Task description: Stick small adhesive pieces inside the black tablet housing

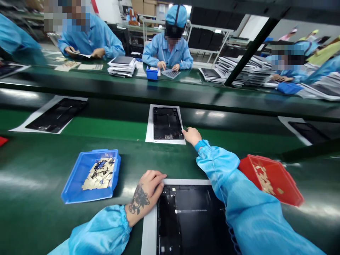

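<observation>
In front of me an opened black tablet-like device lies on a white sheet. My left hand lies flat at its upper left corner, fingers stretched out along the sheet's edge. Reaching forward, my right hand is at the right edge of a smaller-looking black device, which also lies on a white sheet. The right fingers are closed, with a small dark tip showing at them; what it is I cannot make out. My right sleeve hides part of the near device.
A blue bin of small pale pieces stands left, a red bin with similar pieces right. More devices on sheets lie on the green belt, at left and right. Co-workers in blue sit beyond, beside stacked devices.
</observation>
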The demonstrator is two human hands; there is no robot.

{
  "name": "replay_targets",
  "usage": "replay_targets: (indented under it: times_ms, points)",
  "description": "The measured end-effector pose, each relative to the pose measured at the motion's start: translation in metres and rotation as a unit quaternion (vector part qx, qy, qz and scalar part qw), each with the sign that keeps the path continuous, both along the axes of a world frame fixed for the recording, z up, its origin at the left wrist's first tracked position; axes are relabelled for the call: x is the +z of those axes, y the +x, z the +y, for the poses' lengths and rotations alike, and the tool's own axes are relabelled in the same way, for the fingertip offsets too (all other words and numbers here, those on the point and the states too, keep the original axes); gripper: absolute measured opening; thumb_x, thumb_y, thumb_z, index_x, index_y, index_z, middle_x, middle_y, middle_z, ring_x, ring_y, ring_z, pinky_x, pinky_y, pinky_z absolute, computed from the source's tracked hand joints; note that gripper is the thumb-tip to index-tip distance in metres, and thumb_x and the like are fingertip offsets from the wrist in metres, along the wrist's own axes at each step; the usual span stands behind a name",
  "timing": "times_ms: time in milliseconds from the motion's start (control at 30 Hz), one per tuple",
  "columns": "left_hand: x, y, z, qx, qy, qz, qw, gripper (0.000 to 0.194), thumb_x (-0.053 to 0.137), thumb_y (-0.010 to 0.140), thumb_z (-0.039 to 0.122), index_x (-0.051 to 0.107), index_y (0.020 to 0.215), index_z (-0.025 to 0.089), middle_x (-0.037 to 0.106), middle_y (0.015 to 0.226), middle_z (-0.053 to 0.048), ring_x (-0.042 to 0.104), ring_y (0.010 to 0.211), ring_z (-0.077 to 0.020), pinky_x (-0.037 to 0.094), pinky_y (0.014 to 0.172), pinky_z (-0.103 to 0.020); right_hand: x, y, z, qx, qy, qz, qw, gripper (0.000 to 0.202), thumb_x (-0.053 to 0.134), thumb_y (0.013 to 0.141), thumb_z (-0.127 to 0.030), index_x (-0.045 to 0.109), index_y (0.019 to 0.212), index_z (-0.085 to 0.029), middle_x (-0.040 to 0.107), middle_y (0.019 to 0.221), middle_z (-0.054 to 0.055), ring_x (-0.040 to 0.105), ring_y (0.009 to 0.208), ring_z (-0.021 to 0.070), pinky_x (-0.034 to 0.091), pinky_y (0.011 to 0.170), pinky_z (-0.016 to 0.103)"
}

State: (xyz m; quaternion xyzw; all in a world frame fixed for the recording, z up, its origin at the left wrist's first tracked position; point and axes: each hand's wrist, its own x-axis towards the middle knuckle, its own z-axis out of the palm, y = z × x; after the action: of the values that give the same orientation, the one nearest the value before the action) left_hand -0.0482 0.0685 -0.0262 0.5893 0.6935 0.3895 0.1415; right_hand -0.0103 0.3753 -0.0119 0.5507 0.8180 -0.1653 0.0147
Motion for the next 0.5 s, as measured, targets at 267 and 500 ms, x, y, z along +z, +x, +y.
replay_targets:
  times_ms: [267,500]
  points:
    - [0.008,0.016,0.016,0.0,-0.103,0.165,0.981,0.03,0.055,0.087,0.041,0.058,0.108,0.02,0.055,0.094,-0.006,0.05,0.088,-0.0235,0.045,0.075,-0.041,0.007,-0.037,0.008,-0.009,-0.018,-0.03,0.999,0.029,0.056,0.094,-0.036,0.06,0.108,-0.011,0.06,0.11,0.01,0.06,0.098,0.0209,0.05,0.086,0.039]
    - [0.018,0.01,0.04,-0.023,-0.157,0.225,0.961,0.023,0.059,0.082,0.042,0.055,0.09,0.021,0.054,0.093,-0.002,0.053,0.085,-0.0202,0.046,0.071,-0.033,0.016,-0.05,0.019,-0.001,-0.011,-0.022,1.0,0.025,0.06,0.092,-0.03,0.06,0.107,-0.01,0.059,0.11,0.01,0.059,0.098,0.0215,0.051,0.084,0.04]
